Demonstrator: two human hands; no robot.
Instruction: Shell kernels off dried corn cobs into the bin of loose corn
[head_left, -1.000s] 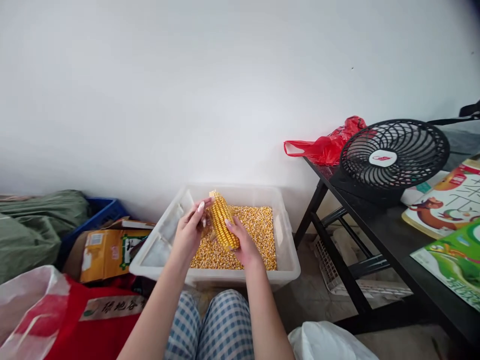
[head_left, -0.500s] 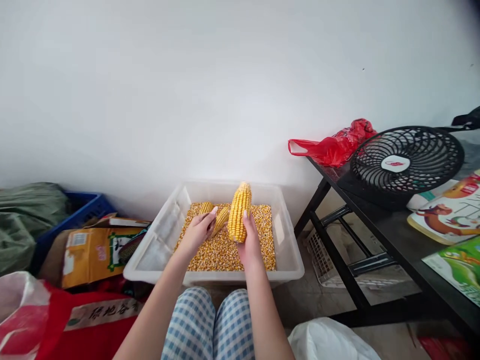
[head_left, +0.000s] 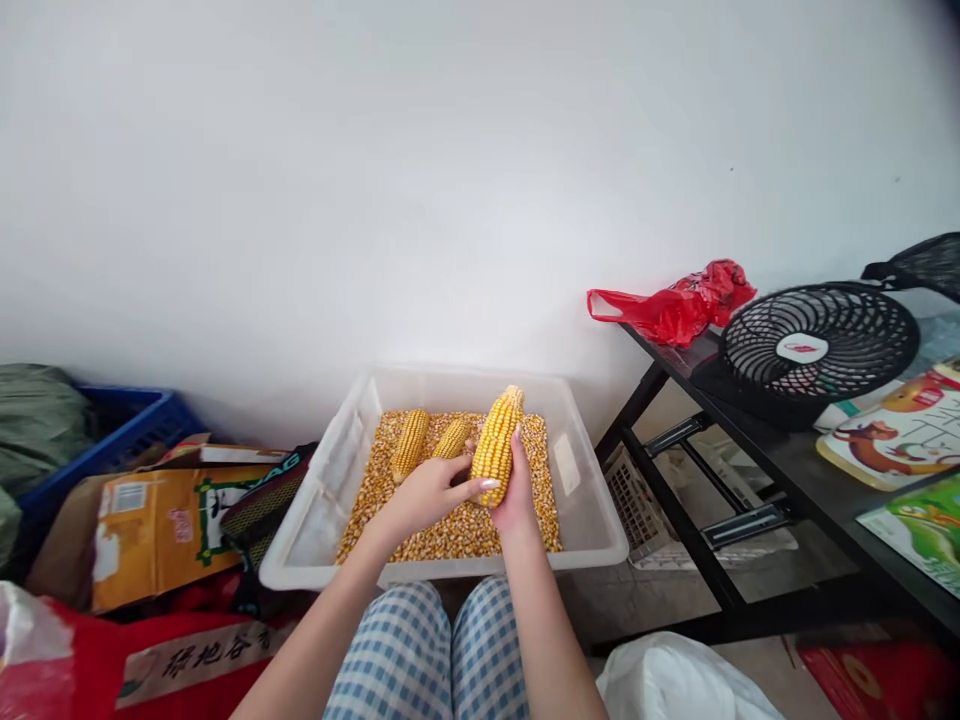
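Observation:
My right hand [head_left: 519, 492] is wrapped round a yellow corn cob [head_left: 496, 440] from the right, holding it tilted above the bin. The cob is covered in kernels, and its pale tip points up and away from me. From the left, my left hand [head_left: 429, 497] grips the cob's lower end, its thumb pressed across the near side; its other fingers are partly hidden. Below, loose corn kernels [head_left: 442, 540] cover the floor of a white plastic bin [head_left: 311, 520]. Two more cobs lie on the kernels: a left cob [head_left: 410, 445] and a middle cob [head_left: 452, 438], partly hidden by my left hand.
A black table [head_left: 802, 470] at the right carries a black fan [head_left: 817, 340], a red plastic bag [head_left: 675, 308] and packets. Left of the bin are an orange carton [head_left: 150, 530], a blue crate [head_left: 142, 430] and a red bag [head_left: 97, 660]. A white sack [head_left: 675, 680] stands front right.
My left hand has moved right, away from the cobs in the bin, onto the held cob. The held cob now leans more to the right. Both cobs below show more fully.

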